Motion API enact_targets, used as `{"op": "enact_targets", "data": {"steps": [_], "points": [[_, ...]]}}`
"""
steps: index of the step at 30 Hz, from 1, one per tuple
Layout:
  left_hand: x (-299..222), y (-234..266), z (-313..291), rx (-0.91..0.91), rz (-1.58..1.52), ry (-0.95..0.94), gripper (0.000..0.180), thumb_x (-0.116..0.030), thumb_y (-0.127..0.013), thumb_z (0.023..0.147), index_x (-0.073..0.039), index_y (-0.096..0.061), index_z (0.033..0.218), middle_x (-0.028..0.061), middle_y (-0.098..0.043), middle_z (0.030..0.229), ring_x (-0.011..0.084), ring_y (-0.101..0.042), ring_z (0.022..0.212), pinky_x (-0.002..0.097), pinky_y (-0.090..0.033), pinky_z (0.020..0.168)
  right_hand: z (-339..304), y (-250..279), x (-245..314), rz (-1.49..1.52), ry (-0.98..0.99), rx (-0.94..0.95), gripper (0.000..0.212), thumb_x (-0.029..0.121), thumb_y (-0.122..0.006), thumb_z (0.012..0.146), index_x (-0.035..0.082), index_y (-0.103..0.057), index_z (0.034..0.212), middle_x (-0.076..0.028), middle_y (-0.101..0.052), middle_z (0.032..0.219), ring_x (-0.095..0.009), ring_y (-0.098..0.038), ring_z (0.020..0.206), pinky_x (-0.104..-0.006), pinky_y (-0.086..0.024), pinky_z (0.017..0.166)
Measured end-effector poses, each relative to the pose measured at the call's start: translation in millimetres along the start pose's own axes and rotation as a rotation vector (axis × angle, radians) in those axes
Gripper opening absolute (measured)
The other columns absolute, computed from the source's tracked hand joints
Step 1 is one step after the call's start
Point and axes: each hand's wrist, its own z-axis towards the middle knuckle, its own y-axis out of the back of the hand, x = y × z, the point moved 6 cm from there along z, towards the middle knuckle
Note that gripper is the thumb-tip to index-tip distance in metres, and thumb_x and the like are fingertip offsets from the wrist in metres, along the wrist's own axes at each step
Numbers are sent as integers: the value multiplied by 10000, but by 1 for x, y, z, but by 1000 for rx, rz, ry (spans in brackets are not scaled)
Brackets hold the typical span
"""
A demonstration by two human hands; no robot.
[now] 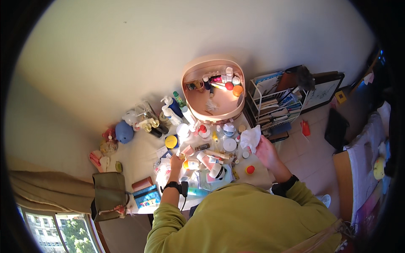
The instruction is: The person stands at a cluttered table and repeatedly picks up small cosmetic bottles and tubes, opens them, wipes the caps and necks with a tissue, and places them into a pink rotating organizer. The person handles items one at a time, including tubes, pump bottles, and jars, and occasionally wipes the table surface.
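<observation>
My right hand [268, 154] is raised over the right side of the table, its fingers closed on a crumpled white tissue [251, 137]. My left hand [176, 162] is low among the items at the table's middle left. Its fingers look drawn together at a small thing that I cannot make out. Just right of it lies a white bottle with an orange label [192, 164], and a pink block-shaped item [188, 150] sits beyond the fingertips. A pink tube [203, 159] and a jar with a red lid [250, 169] lie between my two hands.
A pink oval bin [184, 90] holding cosmetics stands at the back. Pump bottles [172, 114], a blue round object [124, 132] and a yellow-lidded tin [171, 141] line the left. A white wire rack [276, 103] with books stands right. An olive bag [110, 192] sits at the left edge.
</observation>
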Motion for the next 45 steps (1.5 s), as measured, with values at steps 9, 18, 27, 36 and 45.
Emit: {"op": "enact_targets", "data": {"steps": [9,18,27,36,45], "points": [[-77,99,-1,-184,158,-203,302,45,-559,696,-35,-485,978,148,-516,881,353,-504,883,417,-425,800,6,39,15,34,58,33,407,340,-362,1004,52,-457,1276,-92,-568,1208,-217,-572,1005,-377,-479,819],[-306,55,101,205,-518,-424,562,-50,-622,827,-93,-426,1352,109,-428,1343,239,-477,1181,353,-450,929,20,39,14,84,8,82,421,332,-352,1009,40,-455,1294,-97,-569,1226,-200,-572,1019,-364,-475,837],[-351,24,178,-448,-202,-585,453,-112,-711,747,-66,-581,1179,123,-603,1160,309,-524,1114,399,-453,914,11,74,16,151,47,-55,408,314,-385,1001,10,-470,1259,-116,-577,1195,-216,-572,1013,-369,-470,843],[-355,18,192,-321,-403,-477,451,-74,-646,778,-8,-541,1212,145,-599,1123,260,-580,1017,355,-477,867,15,89,11,185,48,-87,380,318,-424,996,30,-488,1235,-89,-582,1170,-209,-566,1033,-385,-466,875],[-343,18,198,-178,-654,-511,389,2,-561,841,16,-540,1229,98,-564,1114,208,-589,974,304,-498,809,18,88,10,204,43,-65,384,334,-431,995,43,-487,1239,-87,-576,1187,-208,-560,1053,-391,-463,882]]}}
